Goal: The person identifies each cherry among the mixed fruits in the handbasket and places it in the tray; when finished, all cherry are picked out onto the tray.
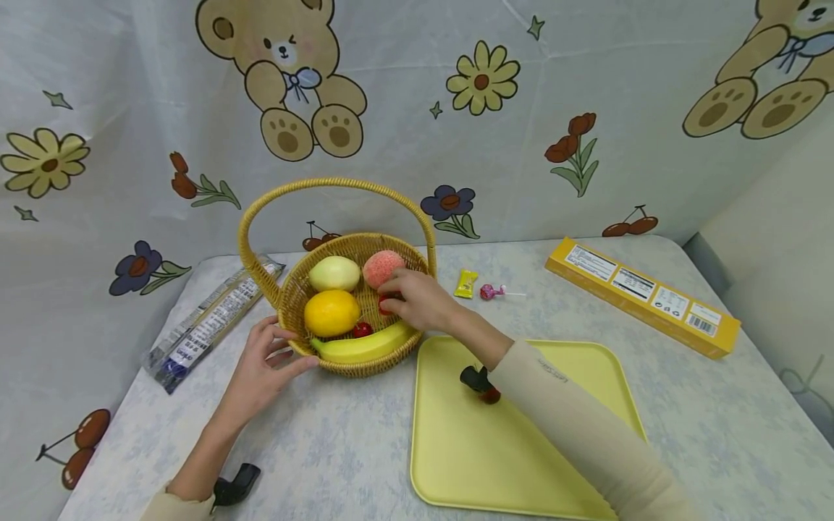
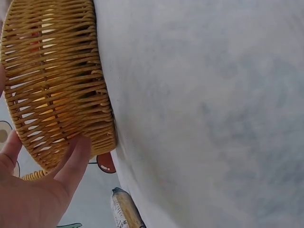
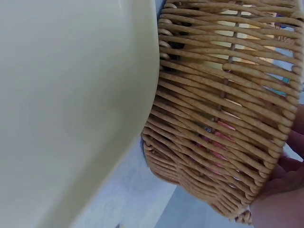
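A woven basket (image 1: 365, 370) with a tall arched handle holds a banana (image 1: 365, 346), an orange-yellow fruit (image 1: 332, 313), a pale green fruit (image 1: 334, 273), a pink bumpy fruit (image 1: 382, 268) and a dark red cherry (image 1: 363, 330). My left hand (image 1: 260, 369) grips the basket's rim at its front left, the fingers at the edge and the thumb outside the wall. Inside the basket's right part, my right hand (image 1: 423, 300) pinches a small red fruit (image 1: 384, 305), mostly hidden by the fingers. Seen from the right wrist, that hand (image 3: 282, 190) reaches over the rim.
A yellow tray (image 1: 456, 463) lies right of the basket, under my right forearm. Behind it are a yellow-wrapped candy (image 1: 465, 284) and a lollipop (image 1: 489, 291). A long orange box (image 1: 641, 297) lies at the right, a long plastic packet (image 1: 211, 322) at the left.
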### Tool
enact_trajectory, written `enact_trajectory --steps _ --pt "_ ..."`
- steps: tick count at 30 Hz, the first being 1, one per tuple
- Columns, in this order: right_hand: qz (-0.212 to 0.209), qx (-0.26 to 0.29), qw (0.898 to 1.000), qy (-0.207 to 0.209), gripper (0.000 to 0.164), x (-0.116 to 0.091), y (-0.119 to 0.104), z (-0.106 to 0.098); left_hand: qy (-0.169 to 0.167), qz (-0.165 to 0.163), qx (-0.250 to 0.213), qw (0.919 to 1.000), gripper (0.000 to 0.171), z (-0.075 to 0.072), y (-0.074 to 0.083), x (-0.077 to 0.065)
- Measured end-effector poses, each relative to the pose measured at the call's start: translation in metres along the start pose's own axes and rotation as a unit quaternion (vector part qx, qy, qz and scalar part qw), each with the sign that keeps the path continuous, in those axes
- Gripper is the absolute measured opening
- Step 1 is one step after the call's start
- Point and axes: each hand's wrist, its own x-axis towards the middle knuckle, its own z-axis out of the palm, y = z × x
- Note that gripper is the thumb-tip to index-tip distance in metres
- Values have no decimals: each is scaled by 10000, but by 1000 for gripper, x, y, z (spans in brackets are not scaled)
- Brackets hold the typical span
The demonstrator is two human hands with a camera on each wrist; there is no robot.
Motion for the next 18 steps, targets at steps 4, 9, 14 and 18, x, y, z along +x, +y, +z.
enact_trajectory --steps 4,9,14,18 --pt "-67 241 9995 205 25 -8 0 -3 59 -14 134 9999 42 2 3 -1" --pt "-221 613 9966 503 23 -21 -4 -8 156 -112 384 9991 45 6 7 -4" --pt "-303 1016 9920 678 21 -42 -14 -17 229 -290 522 9980 47 9 10 -8" --pt "-315 1265 9893 656 18 -65 -15 -24 249 -356 557 9975 49 10 12 -10"
